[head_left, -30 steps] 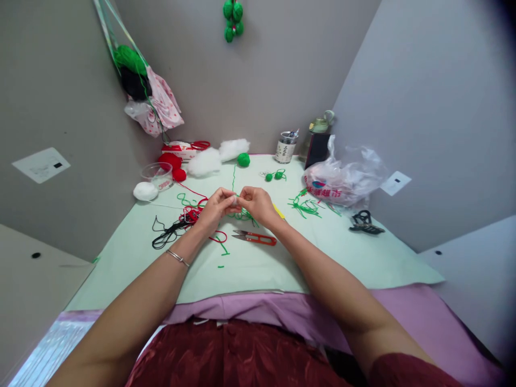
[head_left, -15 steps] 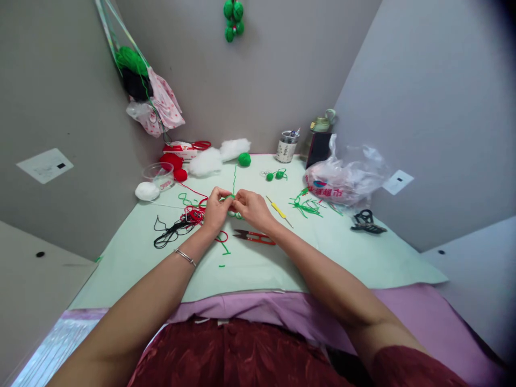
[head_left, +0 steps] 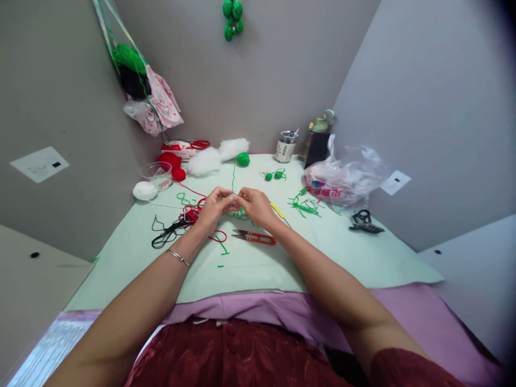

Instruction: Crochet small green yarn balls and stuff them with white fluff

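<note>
My left hand [head_left: 217, 207] and my right hand [head_left: 256, 205] meet fingertip to fingertip over the middle of the table. Both are closed in a pinch on green yarn [head_left: 238, 214], whose loops hang just below the fingers. A strand runs from there up to a green yarn ball [head_left: 243, 159]. Exactly what lies between the fingertips is partly hidden. Just below my right hand are orange-handled thread snips [head_left: 255, 237]. A yellow-handled crochet hook [head_left: 277, 209] lies partly behind the right wrist. Tangled red yarn [head_left: 192, 214] and black yarn [head_left: 167, 232] sit beside my left hand.
White stuffing [head_left: 205, 162], a clear plastic cup [head_left: 161, 177], a white yarn ball [head_left: 145, 190] and red yarn balls [head_left: 170, 160] stand back left. Green yarn scraps [head_left: 305, 205], a plastic bag [head_left: 342, 174], a claw clip [head_left: 365, 221] and a pen can [head_left: 286, 147] are right.
My right hand has shifted slightly right, now covering more of the crochet hook. More green loops show below the fingers. The whole view has moved slightly.
</note>
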